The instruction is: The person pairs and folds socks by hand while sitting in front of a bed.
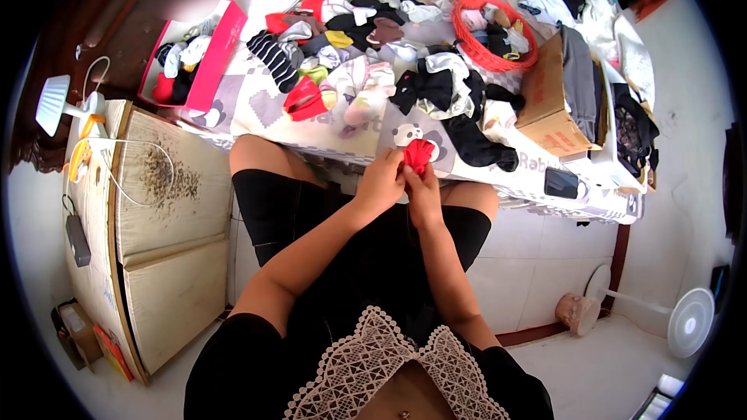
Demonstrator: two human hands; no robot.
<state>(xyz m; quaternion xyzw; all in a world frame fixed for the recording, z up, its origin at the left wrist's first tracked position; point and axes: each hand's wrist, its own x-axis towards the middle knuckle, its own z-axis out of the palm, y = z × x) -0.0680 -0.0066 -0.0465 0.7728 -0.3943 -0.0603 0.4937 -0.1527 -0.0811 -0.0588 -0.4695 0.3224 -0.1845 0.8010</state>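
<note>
Close to the bed's front edge, both my hands hold a bunched-up red sock (419,154). My left hand (381,180) pinches its left side, and my right hand (423,193) grips it from below; the fingertips are partly hidden by the cloth. Behind the hands lies a loose spread of socks: a black-and-white striped one (272,60), a red one (303,99), a pale pink one (359,109) and a long black one (476,144). Black cloth with a white piece (440,87) lies just beyond the red bundle.
A pink box (213,62) with socks stands at the left, and a red basket (520,64) holds more at the back right. Right of it are a cardboard box (545,105) with dark cloth and a phone (561,183). A cabinet (175,264) stands left, a fan (691,323) right.
</note>
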